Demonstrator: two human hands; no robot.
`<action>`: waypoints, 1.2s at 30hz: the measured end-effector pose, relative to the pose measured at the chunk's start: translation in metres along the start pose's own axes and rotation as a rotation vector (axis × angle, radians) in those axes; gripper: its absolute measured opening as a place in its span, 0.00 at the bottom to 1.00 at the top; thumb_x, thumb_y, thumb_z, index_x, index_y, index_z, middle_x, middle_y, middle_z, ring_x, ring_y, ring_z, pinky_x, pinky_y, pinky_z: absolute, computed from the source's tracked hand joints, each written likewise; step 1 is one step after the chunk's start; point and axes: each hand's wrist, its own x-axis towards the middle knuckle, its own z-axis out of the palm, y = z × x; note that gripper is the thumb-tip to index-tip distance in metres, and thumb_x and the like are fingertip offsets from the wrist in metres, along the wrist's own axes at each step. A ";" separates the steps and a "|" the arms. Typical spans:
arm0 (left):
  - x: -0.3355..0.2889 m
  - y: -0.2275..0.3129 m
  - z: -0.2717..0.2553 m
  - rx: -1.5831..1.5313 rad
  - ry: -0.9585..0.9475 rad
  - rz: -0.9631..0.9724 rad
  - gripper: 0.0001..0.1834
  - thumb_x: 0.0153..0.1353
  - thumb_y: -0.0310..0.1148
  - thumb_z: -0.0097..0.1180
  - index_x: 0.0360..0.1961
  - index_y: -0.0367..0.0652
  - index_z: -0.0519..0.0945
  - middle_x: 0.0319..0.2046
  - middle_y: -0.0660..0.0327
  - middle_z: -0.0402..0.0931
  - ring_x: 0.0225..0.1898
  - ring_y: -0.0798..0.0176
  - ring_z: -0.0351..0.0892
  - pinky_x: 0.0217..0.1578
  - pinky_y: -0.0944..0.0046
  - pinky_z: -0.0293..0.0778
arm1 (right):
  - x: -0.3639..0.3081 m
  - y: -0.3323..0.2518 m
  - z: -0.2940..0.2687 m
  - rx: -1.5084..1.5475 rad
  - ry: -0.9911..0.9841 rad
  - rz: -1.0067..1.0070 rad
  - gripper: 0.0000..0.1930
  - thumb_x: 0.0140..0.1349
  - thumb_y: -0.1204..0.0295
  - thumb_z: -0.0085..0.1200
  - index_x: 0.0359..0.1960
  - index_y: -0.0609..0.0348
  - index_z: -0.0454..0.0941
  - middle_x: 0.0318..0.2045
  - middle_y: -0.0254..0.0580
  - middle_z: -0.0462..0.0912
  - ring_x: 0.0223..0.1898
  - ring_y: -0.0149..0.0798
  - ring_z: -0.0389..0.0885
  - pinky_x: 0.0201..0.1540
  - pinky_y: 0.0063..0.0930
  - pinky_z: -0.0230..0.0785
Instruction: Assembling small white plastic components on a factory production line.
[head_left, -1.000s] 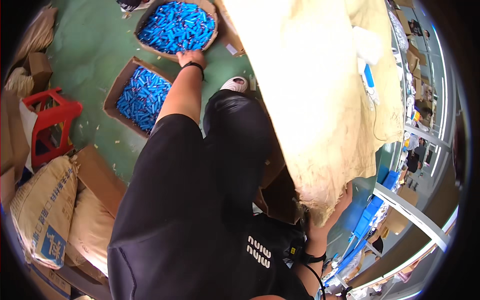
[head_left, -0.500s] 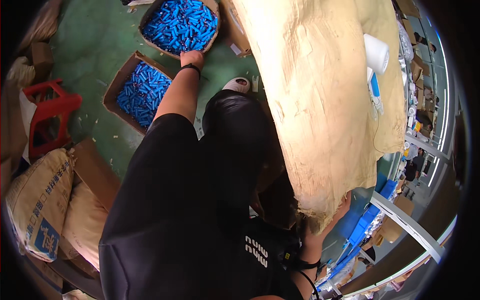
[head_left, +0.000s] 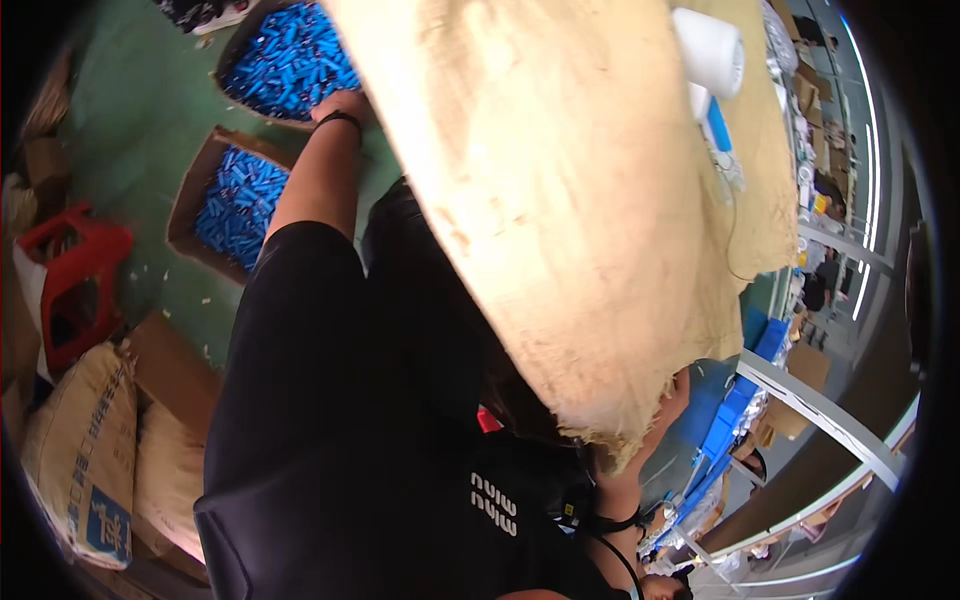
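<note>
My left arm stretches forward to a cardboard box [head_left: 228, 88] of small blue cylinders [head_left: 290, 60] on the floor. At its near rim my left hand [head_left: 340, 103] is closed, knuckles up; what the fingers hold, if anything, is hidden. A second cardboard box [head_left: 187, 222], also filled with blue cylinders [head_left: 240, 205], stands nearer, beside my forearm. My right hand [head_left: 678, 392] is at the lower right, by the frayed edge of a tan sheet [head_left: 570, 200] that covers a raised surface. Its fingers are hidden behind that edge.
On the tan sheet lie a white cylindrical container [head_left: 712, 50] and a blue-and-white item [head_left: 718, 125]. A red plastic stool [head_left: 85, 285] and full sacks [head_left: 85, 455] stand at left. Metal framing [head_left: 820, 410], blue trays [head_left: 730, 410] and cluttered shelving line the right.
The view has shifted, so the tan sheet now reaches further left and covers part of the far box. My left hand stays at that box's near rim; my right stays by the frayed edge.
</note>
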 end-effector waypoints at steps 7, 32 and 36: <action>0.113 0.007 -0.015 0.275 0.327 0.090 0.18 0.73 0.38 0.50 0.54 0.46 0.88 0.52 0.54 0.88 0.56 0.51 0.87 0.56 0.41 0.80 | 0.005 0.005 -0.005 -0.206 -0.119 0.081 0.42 0.60 0.55 0.68 0.71 0.64 0.64 0.72 0.65 0.59 0.72 0.61 0.61 0.72 0.52 0.56; 0.084 -0.162 0.193 0.816 1.137 0.073 0.12 0.67 0.34 0.59 0.48 0.47 0.89 0.52 0.53 0.87 0.54 0.52 0.87 0.54 0.54 0.83 | -0.008 0.011 -0.001 -0.211 0.074 -0.171 0.43 0.57 0.50 0.68 0.67 0.64 0.67 0.72 0.60 0.64 0.71 0.61 0.61 0.72 0.53 0.51; 0.088 -0.167 0.205 0.727 1.134 0.008 0.19 0.76 0.33 0.43 0.54 0.46 0.87 0.57 0.52 0.84 0.58 0.49 0.85 0.57 0.50 0.82 | -0.006 0.009 0.003 -0.167 0.107 -0.179 0.43 0.55 0.47 0.69 0.65 0.63 0.69 0.71 0.60 0.65 0.70 0.63 0.62 0.72 0.55 0.51</action>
